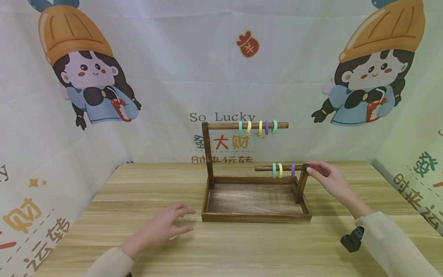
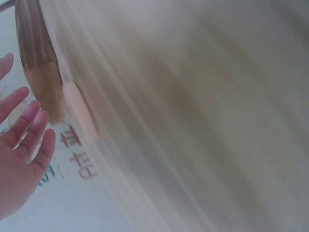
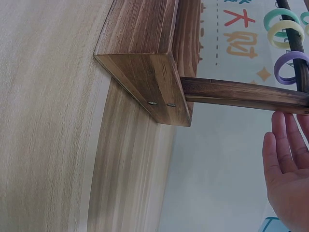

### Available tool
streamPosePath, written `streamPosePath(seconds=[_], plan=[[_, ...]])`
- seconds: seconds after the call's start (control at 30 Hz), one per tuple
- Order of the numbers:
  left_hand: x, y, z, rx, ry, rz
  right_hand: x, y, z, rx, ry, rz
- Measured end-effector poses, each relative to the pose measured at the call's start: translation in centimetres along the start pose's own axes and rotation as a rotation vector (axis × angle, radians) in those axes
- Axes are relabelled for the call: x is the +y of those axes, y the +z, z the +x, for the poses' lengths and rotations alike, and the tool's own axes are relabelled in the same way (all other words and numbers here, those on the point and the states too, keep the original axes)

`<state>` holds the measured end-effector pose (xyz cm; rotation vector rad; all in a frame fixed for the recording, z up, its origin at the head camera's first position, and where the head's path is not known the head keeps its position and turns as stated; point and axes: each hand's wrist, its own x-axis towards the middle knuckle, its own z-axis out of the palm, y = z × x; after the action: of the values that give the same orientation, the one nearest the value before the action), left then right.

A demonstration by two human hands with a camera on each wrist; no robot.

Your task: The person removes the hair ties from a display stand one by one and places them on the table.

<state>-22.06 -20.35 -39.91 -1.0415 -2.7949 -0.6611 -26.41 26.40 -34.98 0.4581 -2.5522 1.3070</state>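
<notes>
A dark wooden rack (image 1: 256, 218) with a tray base stands on the table, a post with a bar at each end. On its upper bar (image 1: 221, 125) hang several green, yellow and purple rings. Its lower bar (image 1: 263, 168) carries a green ring (image 1: 274, 170), a yellow ring (image 1: 280, 170) and a purple ring (image 1: 293, 169). My right hand (image 1: 328, 177) touches the top of the right post (image 1: 302, 186) with its fingertips, fingers mostly straight. Left of the tray, my left hand (image 1: 169, 223) hovers with fingers loosely extended. Near it, a peach rounded piece (image 2: 81, 112) shows on the tabletop.
Wood-grain tabletop (image 1: 242, 246) spreads around the rack. A printed cloth backdrop (image 1: 180, 69) hangs behind and along both sides. Below the right sleeve, a black device (image 1: 352, 239) shows at the wrist.
</notes>
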Motion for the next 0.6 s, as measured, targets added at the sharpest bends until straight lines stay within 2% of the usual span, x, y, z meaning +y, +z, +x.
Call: streamPosePath(seconds=[0.13,0.4,0.6], plan=[[1.1,0.6,1.6,0.021,0.035,-0.033,-0.1,0.0,0.0,-0.006,0.001,0.015],[3.5,1.4,4.3,0.041,0.021,-0.166,0.0,0.0,0.1,0.002,0.004,0.002],[4.5,2.1,6.1,0.062,0.087,-0.261,-0.3,0.1,0.0,-0.004,0.011,0.012]])
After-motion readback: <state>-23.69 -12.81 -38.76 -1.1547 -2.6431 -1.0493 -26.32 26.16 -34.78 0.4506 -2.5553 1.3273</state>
